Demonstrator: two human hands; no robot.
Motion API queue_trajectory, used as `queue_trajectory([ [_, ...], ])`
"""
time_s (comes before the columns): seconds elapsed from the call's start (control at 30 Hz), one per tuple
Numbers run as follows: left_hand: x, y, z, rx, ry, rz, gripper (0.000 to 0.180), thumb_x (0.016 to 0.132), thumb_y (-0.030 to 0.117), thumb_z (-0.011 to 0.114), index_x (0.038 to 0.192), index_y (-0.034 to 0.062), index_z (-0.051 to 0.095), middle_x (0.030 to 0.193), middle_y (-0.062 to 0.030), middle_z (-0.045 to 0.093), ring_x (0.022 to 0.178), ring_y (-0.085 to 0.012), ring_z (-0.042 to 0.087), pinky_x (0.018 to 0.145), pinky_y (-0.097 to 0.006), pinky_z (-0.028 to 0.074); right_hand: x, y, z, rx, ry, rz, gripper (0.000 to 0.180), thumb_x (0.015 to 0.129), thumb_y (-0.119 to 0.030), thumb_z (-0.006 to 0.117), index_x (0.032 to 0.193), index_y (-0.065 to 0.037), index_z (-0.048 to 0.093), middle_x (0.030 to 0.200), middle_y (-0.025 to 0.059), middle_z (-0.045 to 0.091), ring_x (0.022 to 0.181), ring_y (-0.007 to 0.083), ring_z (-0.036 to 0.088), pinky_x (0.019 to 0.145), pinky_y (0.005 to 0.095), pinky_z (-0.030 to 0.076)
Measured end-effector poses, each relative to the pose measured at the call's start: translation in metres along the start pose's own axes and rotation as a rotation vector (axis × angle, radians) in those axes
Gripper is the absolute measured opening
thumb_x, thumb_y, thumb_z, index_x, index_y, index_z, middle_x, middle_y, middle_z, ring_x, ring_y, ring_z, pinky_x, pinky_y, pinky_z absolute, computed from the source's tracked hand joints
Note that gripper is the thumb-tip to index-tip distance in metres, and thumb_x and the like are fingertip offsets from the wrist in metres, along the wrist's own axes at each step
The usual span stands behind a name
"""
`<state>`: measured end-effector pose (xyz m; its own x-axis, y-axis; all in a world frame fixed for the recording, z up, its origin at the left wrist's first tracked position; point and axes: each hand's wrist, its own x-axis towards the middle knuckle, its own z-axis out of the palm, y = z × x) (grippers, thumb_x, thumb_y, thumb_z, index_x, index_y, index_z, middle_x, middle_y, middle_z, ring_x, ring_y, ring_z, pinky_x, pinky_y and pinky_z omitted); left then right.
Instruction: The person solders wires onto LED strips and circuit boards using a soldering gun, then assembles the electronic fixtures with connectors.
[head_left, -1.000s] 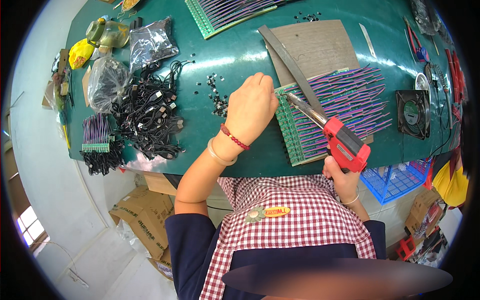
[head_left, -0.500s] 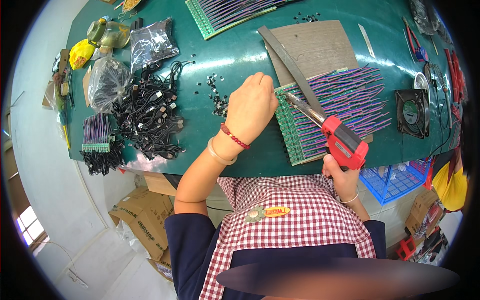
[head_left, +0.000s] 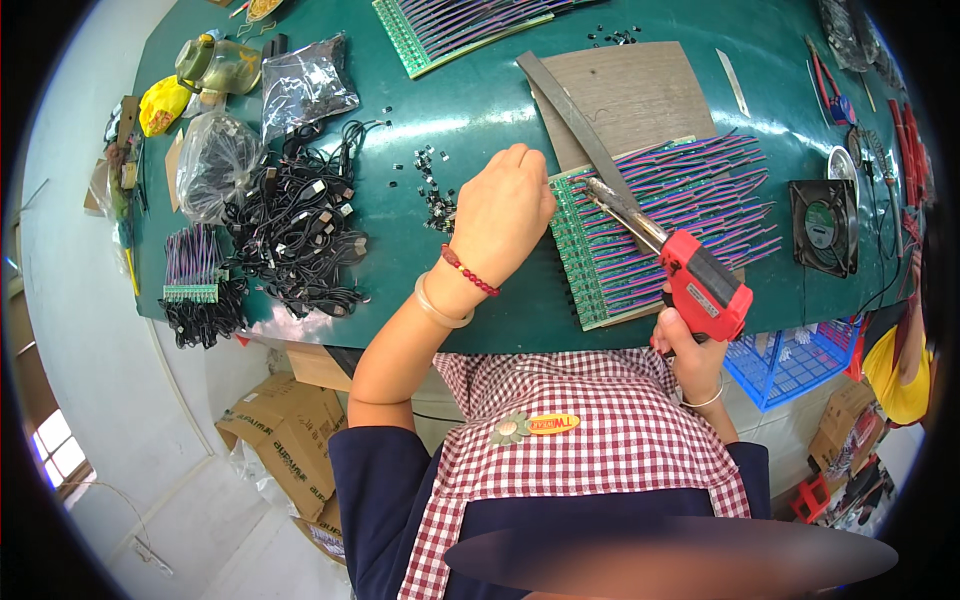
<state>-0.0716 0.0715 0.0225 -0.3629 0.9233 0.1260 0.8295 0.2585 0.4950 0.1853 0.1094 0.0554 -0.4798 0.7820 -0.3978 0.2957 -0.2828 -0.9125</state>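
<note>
My left hand (head_left: 508, 208) is closed into a loose fist at the left edge of a green circuit-board panel (head_left: 600, 270) with purple and pink wires; whether it pinches anything is hidden. My right hand (head_left: 690, 345) grips a red pistol-shaped soldering gun (head_left: 690, 280). Its metal tip (head_left: 598, 190) rests on the panel's upper left, just right of my left hand. A long grey metal bar (head_left: 580, 130) lies diagonally across the panel and the brown board (head_left: 640, 90) behind it.
Small black parts (head_left: 435, 195) are scattered left of my left hand. A heap of black cables (head_left: 300, 240), plastic bags (head_left: 215, 160), a second wired panel (head_left: 450, 25), a black fan (head_left: 825, 225) and a blue basket (head_left: 790, 355) surround the green table (head_left: 420, 290). Cardboard boxes (head_left: 290, 430) lie below.
</note>
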Motion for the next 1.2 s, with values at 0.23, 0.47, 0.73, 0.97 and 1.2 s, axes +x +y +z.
queue_trajectory([
  [0.23, 0.001, 0.001, -0.001, -0.018, 0.038, 0.001, 0.007, 0.072, 0.003, 0.056, 0.073, 0.0029, 0.05, 0.073, -0.0101, 0.052, 0.071, -0.029, 0.056, 0.059, -0.038, 0.047, 0.001, -0.004, 0.001, 0.036, -0.01, 0.02, 0.03, 0.085, -0.005, 0.056, 0.112, 0.005, 0.049, 0.061, 0.0037, 0.051, 0.049, 0.0096, 0.047, 0.047, 0.0247, 0.04],
  [0.47, 0.003, 0.006, -0.002, -0.027, 0.02, -0.007, 0.006, 0.073, 0.004, 0.056, 0.074, 0.0027, 0.05, 0.073, -0.0107, 0.052, 0.071, -0.0302, 0.055, 0.06, -0.039, 0.046, 0.007, -0.017, -0.021, 0.158, 0.074, -0.087, 0.029, 0.087, -0.011, 0.052, 0.112, 0.004, 0.046, 0.058, 0.0037, 0.045, 0.044, 0.0094, 0.04, 0.044, 0.0245, 0.036],
  [0.73, -0.002, 0.007, -0.007, -0.006, -0.018, -0.029, 0.008, 0.075, 0.002, 0.056, 0.074, 0.0023, 0.048, 0.074, -0.0132, 0.05, 0.075, -0.0323, 0.054, 0.062, -0.042, 0.045, 0.015, -0.054, -0.122, 0.316, 0.513, -0.702, 0.027, 0.09, -0.011, 0.047, 0.114, 0.002, 0.046, 0.061, 0.006, 0.047, 0.045, 0.0105, 0.041, 0.043, 0.025, 0.038],
  [0.97, -0.022, 0.008, -0.015, -0.084, -0.059, -0.061, 0.016, 0.076, 0.002, 0.057, 0.091, 0.0013, 0.055, 0.088, -0.0139, 0.056, 0.081, -0.0324, 0.056, 0.069, -0.04, 0.047, 0.068, -0.03, -0.231, 0.183, 0.812, -0.441, 0.022, 0.085, -0.015, 0.06, 0.102, 0.0, 0.058, 0.06, 0.0034, 0.049, 0.045, 0.0111, 0.043, 0.043, 0.0264, 0.037],
  [1.2, -0.053, -0.009, -0.039, -0.229, 0.092, -0.087, 0.026, 0.078, 0.003, 0.057, 0.104, 0.0012, 0.056, 0.105, -0.0161, 0.058, 0.095, -0.0347, 0.057, 0.082, -0.038, 0.046, 0.047, -0.034, -0.268, 0.458, 0.555, -0.451, 0.032, 0.091, -0.016, 0.055, 0.12, -0.003, 0.049, 0.064, -0.0045, 0.033, 0.053, 0.004, 0.03, 0.046, 0.0183, 0.028],
])
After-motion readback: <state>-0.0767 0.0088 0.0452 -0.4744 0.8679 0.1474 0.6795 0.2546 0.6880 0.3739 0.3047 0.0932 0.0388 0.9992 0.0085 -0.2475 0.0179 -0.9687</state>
